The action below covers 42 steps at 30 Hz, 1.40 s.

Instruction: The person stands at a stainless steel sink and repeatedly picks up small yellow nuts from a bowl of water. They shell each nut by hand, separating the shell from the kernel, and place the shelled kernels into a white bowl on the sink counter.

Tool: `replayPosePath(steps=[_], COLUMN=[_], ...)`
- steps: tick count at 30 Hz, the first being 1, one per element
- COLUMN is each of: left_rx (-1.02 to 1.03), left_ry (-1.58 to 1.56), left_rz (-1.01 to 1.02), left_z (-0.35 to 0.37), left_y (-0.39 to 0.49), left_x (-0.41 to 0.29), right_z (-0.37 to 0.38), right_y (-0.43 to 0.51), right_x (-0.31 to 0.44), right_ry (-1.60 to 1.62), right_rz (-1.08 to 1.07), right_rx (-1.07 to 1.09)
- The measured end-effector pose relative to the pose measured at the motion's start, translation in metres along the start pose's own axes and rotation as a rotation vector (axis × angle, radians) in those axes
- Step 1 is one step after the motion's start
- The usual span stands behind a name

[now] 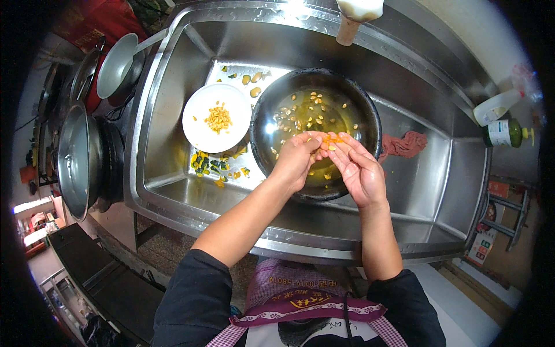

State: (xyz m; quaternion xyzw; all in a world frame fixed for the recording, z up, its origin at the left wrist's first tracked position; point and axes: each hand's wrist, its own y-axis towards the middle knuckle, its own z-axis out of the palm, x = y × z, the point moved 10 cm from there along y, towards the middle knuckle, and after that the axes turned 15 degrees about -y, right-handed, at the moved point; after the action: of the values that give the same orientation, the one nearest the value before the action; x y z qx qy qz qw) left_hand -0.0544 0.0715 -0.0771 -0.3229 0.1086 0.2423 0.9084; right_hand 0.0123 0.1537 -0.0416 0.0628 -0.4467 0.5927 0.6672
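Both hands are together over a dark round basin of yellowish water. Loose pumpkin seeds lie in that water. Orange pumpkin pulp with a pale seed rests on the fingers of my right hand, whose palm faces up. My left hand pinches at this pulp with thumb and fingers. To the left of the basin, a white bowl has a small heap of pumpkin seeds in it.
Green and orange pumpkin scraps lie on the floor of the steel sink. A reddish cloth is right of the basin. Metal pans stand beyond the sink's left rim. Bottles stand at the right, and a faucet hangs above.
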Motion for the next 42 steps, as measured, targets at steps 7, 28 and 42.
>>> replayPosePath(steps=[7,28,42], left_rx=[-0.021,0.169,0.43], left_ry=[0.268,0.066,-0.324], left_rz=[0.208,-0.087,-0.312], left_z=[0.012,0.023,0.064], left_y=[-0.008,-0.008,-0.021], left_x=[-0.012,0.003,0.0], right_z=[0.019,0.014,-0.016], right_y=[-0.01,-0.016,-0.006], right_x=[0.015,0.031,0.031], right_ry=[-0.372,-0.709,-0.146], right_rz=[-0.254,-0.416,-0.188], right_rx=[-0.045,-0.172,-0.067])
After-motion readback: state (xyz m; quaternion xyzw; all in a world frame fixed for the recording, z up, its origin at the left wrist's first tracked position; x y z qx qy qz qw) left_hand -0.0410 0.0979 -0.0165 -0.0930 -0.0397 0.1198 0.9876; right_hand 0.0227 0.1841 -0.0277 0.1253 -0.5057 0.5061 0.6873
